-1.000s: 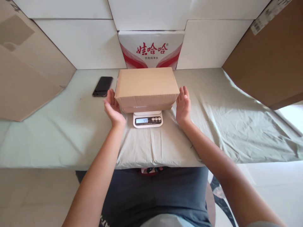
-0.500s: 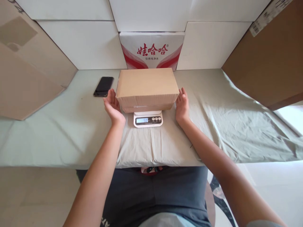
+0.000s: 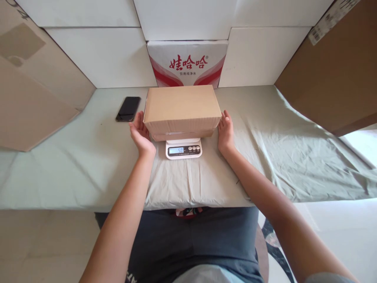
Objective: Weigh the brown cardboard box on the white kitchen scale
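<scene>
A brown cardboard box point(image 3: 182, 105) rests on a white digital kitchen scale point(image 3: 183, 155), covering most of its platform. The scale's lit display point(image 3: 176, 150) shows digits that look like 50, though a decimal point is too small to make out. At the box's left end is my left hand point(image 3: 141, 133), open with the fingers stretched upward. My right hand point(image 3: 226, 133) is likewise open at the right end, fingertips close to the box's corner. Whether either hand touches the cardboard I cannot tell.
A black smartphone point(image 3: 128, 109) lies left of the box on the pale green cloth point(image 3: 73, 173). Large cartons stand at the left point(image 3: 44, 86) and right point(image 3: 330, 70). Behind, a white-and-red printed carton point(image 3: 188, 51) sits among white panels point(image 3: 100, 55). The table's front edge is close to my lap.
The view has shifted very slightly. Box, scale and both hands keep the same places relative to each other.
</scene>
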